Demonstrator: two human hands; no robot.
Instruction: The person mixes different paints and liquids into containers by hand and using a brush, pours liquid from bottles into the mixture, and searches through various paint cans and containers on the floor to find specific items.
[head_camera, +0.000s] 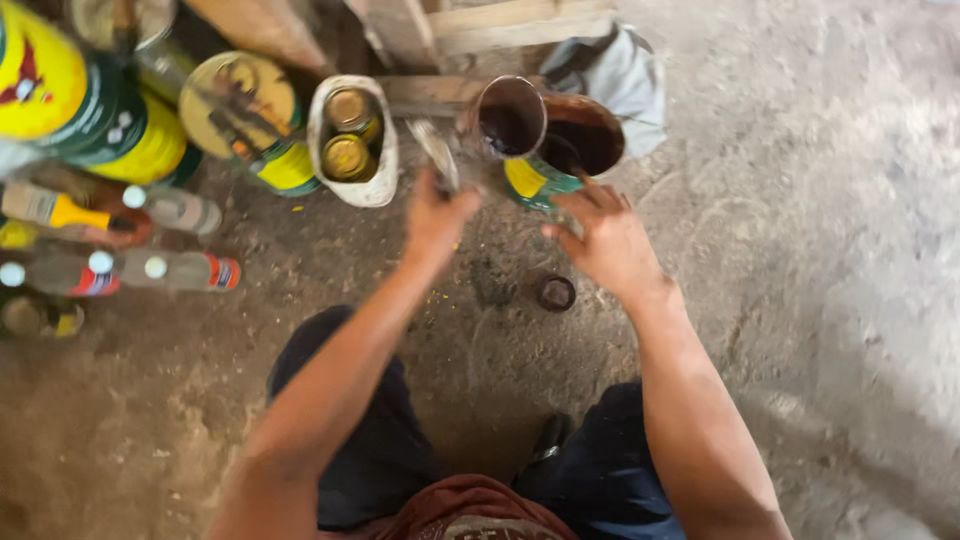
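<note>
Left hand (435, 215) fingers grip a brush (437, 150); right hand (605, 240), fingers spread, nears the open paint can (560, 150).

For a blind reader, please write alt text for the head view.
A crouching person's left hand lifts a metal tool while the right hand reaches toward an open paint can on a dusty floor.

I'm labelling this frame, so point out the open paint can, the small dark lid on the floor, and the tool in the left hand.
open paint can (585, 140): head view, dark liquid inside.
small dark lid (556, 293): head view, its centre.
metal tool (436, 148): head view, blade above the left hand (436, 215).
</note>
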